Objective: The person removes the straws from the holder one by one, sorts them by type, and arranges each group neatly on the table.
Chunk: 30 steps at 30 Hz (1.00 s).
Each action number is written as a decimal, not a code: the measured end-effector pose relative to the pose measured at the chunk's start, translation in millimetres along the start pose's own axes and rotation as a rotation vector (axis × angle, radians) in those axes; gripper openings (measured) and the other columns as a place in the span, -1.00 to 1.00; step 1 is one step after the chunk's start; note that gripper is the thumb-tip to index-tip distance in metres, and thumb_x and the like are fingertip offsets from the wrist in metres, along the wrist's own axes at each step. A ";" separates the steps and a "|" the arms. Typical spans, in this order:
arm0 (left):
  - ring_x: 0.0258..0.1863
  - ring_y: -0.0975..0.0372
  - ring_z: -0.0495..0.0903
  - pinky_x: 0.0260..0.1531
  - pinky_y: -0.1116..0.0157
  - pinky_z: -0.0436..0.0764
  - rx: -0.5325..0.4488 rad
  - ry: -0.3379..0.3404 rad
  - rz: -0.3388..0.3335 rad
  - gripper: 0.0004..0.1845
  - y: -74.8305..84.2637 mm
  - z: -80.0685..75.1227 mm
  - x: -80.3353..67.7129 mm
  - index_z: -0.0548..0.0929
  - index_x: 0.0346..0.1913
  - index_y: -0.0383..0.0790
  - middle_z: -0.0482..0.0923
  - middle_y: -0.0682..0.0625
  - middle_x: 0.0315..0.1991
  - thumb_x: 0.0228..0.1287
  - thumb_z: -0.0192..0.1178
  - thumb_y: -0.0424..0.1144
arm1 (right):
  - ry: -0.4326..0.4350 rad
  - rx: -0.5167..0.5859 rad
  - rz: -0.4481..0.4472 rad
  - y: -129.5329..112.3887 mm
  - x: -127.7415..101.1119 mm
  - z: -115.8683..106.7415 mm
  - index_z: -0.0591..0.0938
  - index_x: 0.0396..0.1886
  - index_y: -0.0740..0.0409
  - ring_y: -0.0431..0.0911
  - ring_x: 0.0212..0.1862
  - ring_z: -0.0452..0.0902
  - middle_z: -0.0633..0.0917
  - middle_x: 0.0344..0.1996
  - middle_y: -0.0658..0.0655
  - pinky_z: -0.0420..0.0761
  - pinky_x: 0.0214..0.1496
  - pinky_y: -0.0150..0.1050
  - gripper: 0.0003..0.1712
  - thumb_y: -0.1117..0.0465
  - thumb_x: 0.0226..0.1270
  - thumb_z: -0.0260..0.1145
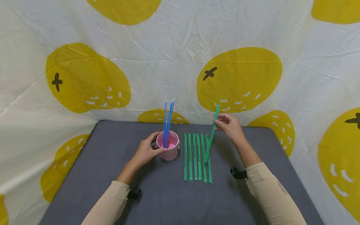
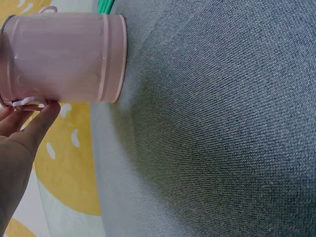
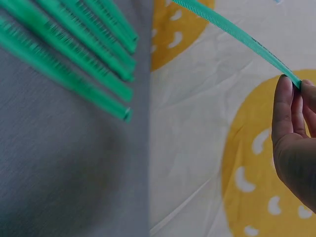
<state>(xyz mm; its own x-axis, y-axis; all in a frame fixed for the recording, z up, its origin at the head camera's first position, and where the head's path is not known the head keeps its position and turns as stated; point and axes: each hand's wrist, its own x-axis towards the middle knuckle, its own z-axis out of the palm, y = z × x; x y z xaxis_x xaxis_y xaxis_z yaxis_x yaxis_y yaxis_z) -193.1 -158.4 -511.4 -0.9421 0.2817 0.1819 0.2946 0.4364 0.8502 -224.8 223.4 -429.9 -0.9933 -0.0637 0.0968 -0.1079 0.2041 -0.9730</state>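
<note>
- Here, a person's left hand (image 1: pixel 149 147) gripped a pink bucket (image 1: pixel 168 155), fingers round its left side and thumb over the near rim; the bucket stood upright on a gray table (image 1: pixel 163 197).
- Just to the right of that grip, slim blue sticks (image 1: pixel 169 122), at least two, stood in the bucket and reached well above its rim.
- The right hand (image 1: pixel 229 125) pinched one long, thin green packet (image 1: pixel 212 132) near its upper end; the packet slanted, its lower end down and left of the fingers.
- Below and left of the pinch, between the two hands, six more green packets (image 1: pixel 195 159) lay side by side. Whether the held one's lower tip touched them could not be told.
- The step in hand appeared to be taking one packet from the row while the left hand steadied the bucket. The next move probably called for raising that tip above the rim and bringing it leftward over the opening, without knocking the blue sticks.
- The table's far edge ran close to both grips, a white cloth (image 1: pixel 166 40) with yellow fruit shapes rising behind it. Open room spread from each grip toward the person and outward.
</note>
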 end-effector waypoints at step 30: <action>0.20 -0.10 0.68 0.09 -0.01 0.73 -0.002 0.000 0.011 -0.16 0.9 -0.3 -0.6 0.46 0.42 -0.20 0.64 -0.19 0.24 0.10 0.60 -0.07 | -0.143 -0.217 0.248 97.4 -7.3 -5.6 0.45 0.34 0.54 -0.12 -0.22 0.74 0.68 0.04 0.51 0.81 -0.04 -0.06 -0.50 0.35 0.52 0.27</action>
<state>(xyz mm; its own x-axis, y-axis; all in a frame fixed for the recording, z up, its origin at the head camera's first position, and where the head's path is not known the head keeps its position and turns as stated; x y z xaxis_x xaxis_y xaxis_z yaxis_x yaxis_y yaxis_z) -192.3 -158.4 -510.6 -0.9389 0.2861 0.1915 0.3047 0.4315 0.8491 -228.2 249.2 -524.1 -0.9761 -0.1193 -0.1819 0.1138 0.4325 -0.8944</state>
